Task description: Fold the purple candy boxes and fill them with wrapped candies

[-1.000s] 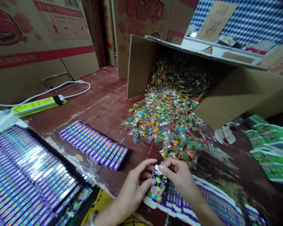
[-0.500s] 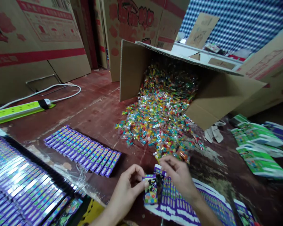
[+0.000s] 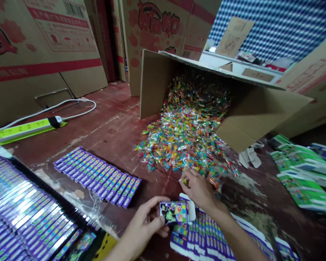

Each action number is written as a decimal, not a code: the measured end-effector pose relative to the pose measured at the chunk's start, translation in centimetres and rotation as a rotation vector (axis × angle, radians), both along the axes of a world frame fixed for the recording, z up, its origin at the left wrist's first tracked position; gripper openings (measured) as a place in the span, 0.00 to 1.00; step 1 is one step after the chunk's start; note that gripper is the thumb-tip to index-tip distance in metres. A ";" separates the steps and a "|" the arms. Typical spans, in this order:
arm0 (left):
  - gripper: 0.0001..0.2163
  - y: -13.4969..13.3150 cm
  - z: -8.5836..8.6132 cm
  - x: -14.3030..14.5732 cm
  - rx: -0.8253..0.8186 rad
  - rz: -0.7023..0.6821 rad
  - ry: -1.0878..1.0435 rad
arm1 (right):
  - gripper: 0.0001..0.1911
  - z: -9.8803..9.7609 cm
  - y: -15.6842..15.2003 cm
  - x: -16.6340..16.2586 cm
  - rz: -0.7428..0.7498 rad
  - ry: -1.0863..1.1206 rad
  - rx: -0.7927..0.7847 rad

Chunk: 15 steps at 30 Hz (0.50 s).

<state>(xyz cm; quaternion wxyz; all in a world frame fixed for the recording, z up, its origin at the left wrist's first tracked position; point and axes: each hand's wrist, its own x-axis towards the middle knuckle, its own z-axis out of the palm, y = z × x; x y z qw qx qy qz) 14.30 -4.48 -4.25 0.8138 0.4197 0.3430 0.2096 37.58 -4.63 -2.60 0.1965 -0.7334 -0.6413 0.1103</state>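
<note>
My left hand (image 3: 149, 223) is closed on a small purple candy box (image 3: 175, 213), held sideways with its white end flap open to the right. My right hand (image 3: 197, 186) pinches a small clear packet of coloured candy (image 3: 184, 181) at the near edge of the candy pile (image 3: 179, 134). That pile of clear packets spills from a cardboard carton (image 3: 154, 83) lying on its side. Beneath my right forearm, a fanned stack of flat purple boxes (image 3: 203, 235) lies on the red-brown surface, partly hidden by the arm.
A row of filled-looking purple boxes (image 3: 97, 175) stands left of centre. More purple boxes (image 3: 24, 206) fill a tray at lower left. A yellow-green power strip (image 3: 24, 130) with a white cable lies behind. Green packages (image 3: 304, 181) lie at right, and large cartons (image 3: 57, 47) stand at the back.
The box in my left hand has turned from upright to sideways, its open end now facing right. My right hand has moved away from the stacked boxes to the candy pile's edge.
</note>
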 end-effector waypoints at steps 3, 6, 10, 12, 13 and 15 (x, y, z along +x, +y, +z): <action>0.14 0.4 0.5 -0.1 0.020 0.037 0.029 | 0.07 1.6 -0.1 1.4 -0.060 0.126 0.067; 0.11 0.6 0.7 0.1 0.090 0.058 0.048 | 0.10 3.8 -0.9 1.8 -0.156 0.526 0.163; 0.08 0.5 0.3 0.5 0.191 0.015 0.079 | 0.13 6.5 -2.3 0.1 -0.227 0.829 0.298; 0.07 0.4 0.3 0.6 0.238 0.009 0.089 | 0.12 7.0 -2.7 -1.2 -0.222 0.815 0.309; 0.06 0.2 0.4 0.7 0.251 0.009 0.087 | 0.11 7.1 -2.8 -1.7 -0.211 0.787 0.302; 0.07 0.0 0.9 0.8 0.248 0.007 0.062 | 0.09 6.8 -2.8 -2.7 -0.172 0.690 0.279</action>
